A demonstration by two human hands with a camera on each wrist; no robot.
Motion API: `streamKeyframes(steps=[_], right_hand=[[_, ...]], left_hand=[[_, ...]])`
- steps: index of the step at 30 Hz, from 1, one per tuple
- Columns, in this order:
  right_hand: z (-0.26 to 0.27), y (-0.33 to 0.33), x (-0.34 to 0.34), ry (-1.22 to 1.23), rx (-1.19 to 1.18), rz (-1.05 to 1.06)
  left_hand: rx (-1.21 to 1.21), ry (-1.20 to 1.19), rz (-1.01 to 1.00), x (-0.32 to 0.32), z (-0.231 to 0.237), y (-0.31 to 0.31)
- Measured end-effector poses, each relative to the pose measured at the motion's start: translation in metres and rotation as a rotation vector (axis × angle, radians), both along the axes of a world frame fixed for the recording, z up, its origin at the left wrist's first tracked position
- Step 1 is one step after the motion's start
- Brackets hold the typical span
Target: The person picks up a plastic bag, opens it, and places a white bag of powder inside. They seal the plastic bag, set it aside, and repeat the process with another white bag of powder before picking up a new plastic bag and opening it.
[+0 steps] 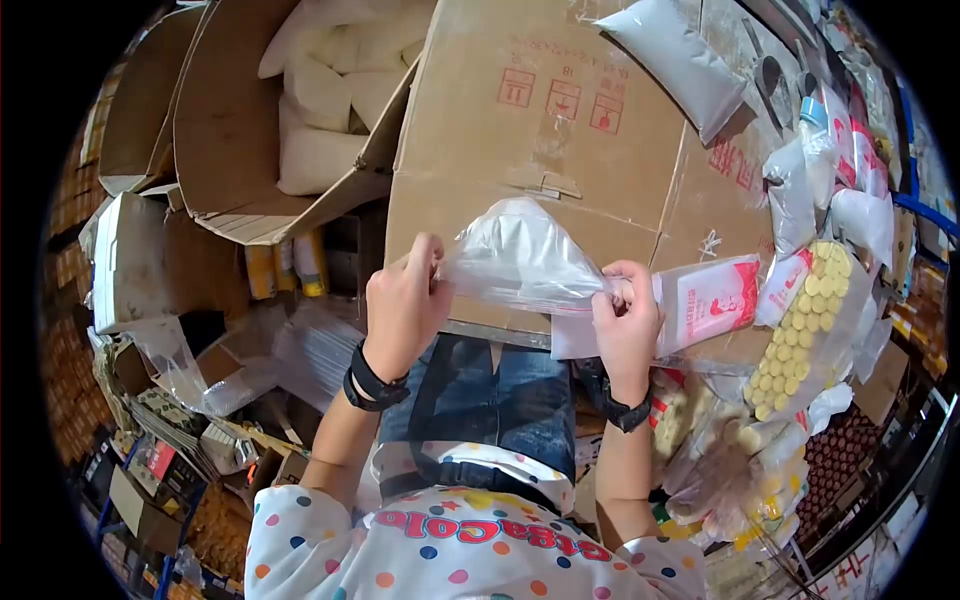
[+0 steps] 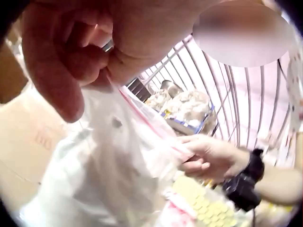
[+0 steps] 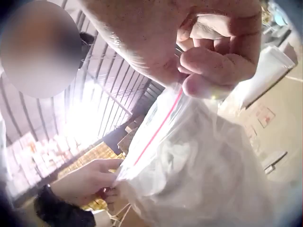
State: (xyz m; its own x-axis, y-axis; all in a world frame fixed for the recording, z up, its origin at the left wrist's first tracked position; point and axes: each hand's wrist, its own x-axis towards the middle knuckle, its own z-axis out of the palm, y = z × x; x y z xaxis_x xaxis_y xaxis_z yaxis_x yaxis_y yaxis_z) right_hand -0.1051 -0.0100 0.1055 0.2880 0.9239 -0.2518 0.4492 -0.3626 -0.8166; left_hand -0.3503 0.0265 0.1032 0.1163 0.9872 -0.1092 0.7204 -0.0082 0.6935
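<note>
A clear zip bag (image 1: 522,250) with white contents hangs between my two hands over the near edge of a large cardboard box. My left hand (image 1: 403,305) pinches one top corner of it, and my right hand (image 1: 628,315) pinches the other. In the left wrist view a pink zip strip runs along the mouth of the bag (image 2: 113,161) toward the right hand (image 2: 208,153). The right wrist view shows the same strip on the bag (image 3: 189,165), stretched across to the left hand (image 3: 87,179).
The cardboard box (image 1: 520,130) serves as the work surface. A filled white bag (image 1: 675,60) lies at its far side, with metal scoops (image 1: 768,80) beyond. Right of my hand are a pink-and-white packet (image 1: 712,300) and a pack of yellow discs (image 1: 805,330). An open carton (image 1: 235,130) of pale bags stands left.
</note>
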Motion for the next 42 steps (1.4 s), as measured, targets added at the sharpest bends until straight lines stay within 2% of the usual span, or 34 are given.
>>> streamKeyframes(steps=[1,2,4,6,8,9,11,13,14,15,17,18,20,22,24,25,27,29,30,31,34,35,37,39,40,42], right_hand=[[0.002,0.009,-0.002,-0.062,0.002,0.022],[0.006,0.015,-0.003,-0.124,-0.004,0.041],[0.016,0.02,-0.001,-0.027,-0.047,0.049],[0.04,0.02,0.001,0.052,-0.057,0.065],[0.066,0.005,-0.004,0.018,0.066,0.073],[0.074,-0.003,-0.004,-0.018,0.118,0.069],[0.077,-0.002,-0.006,-0.002,0.075,0.035],[0.046,0.005,-0.007,0.008,0.007,0.026],[0.013,0.013,-0.002,-0.127,-0.013,0.141],[-0.005,0.021,-0.002,-0.125,-0.069,0.191],[-0.004,0.027,-0.005,-0.073,-0.02,0.178],[0.017,0.029,-0.01,-0.037,0.005,0.16],[0.065,0.022,-0.02,-0.047,0.008,0.181],[0.089,0.008,-0.019,-0.02,-0.048,0.137],[0.098,0.003,-0.01,-0.044,-0.102,0.139],[0.09,0.002,-0.01,-0.038,-0.094,0.134],[0.045,0.007,-0.008,-0.028,-0.073,0.119],[-0.004,0.013,-0.009,-0.145,-0.017,0.276],[-0.01,0.021,-0.013,-0.209,-0.016,0.279],[-0.005,0.025,-0.018,-0.27,-0.018,0.286],[0.045,0.032,-0.027,-0.099,-0.031,0.241],[0.06,0.024,-0.031,-0.102,0.076,0.232],[0.087,0.003,-0.029,-0.024,0.11,0.166],[0.109,-0.015,-0.022,-0.034,0.044,0.146],[0.116,-0.02,-0.021,-0.073,0.036,0.154],[0.094,-0.02,-0.02,-0.09,0.064,0.121]], left_hand=[[0.02,0.084,-0.028,-0.001,-0.002,0.007],[0.031,0.037,-0.037,-0.001,-0.005,0.016],[0.03,-0.056,-0.052,-0.001,-0.002,0.023],[-0.035,-0.125,-0.074,0.0,0.035,0.017],[-0.048,-0.134,-0.094,-0.003,0.067,0.008],[-0.07,-0.145,-0.061,-0.006,0.079,0.004],[-0.081,-0.114,-0.012,-0.012,0.079,0.005],[-0.035,0.066,-0.079,-0.012,0.047,0.019],[-0.016,0.18,-0.115,-0.011,0.013,0.023],[0.015,0.292,-0.148,-0.011,-0.01,0.026],[0.053,0.263,-0.128,-0.013,-0.004,0.027],[0.072,0.247,-0.117,-0.013,0.0,0.029],[0.03,0.152,-0.113,-0.016,0.044,0.019],[0.07,0.118,-0.147,-0.017,0.075,0.008],[0.017,0.116,-0.132,-0.023,0.081,0.005],[-0.011,0.119,-0.131,-0.025,0.078,0.007],[-0.03,0.135,-0.076,-0.024,0.034,0.018],[-0.061,0.36,-0.157,-0.022,-0.011,0.025],[0.011,0.327,-0.16,-0.02,-0.027,0.028],[-0.027,0.363,-0.125,-0.017,-0.026,0.033],[0.014,0.238,-0.103,-0.024,0.011,0.032],[0.027,0.189,-0.11,-0.025,0.031,0.024],[0.048,0.151,-0.155,-0.026,0.066,0.005],[0.016,-0.033,-0.171,-0.034,0.097,-0.005],[0.001,-0.012,-0.178,-0.036,0.096,-0.007],[-0.02,0.032,-0.192,-0.038,0.087,-0.009]])
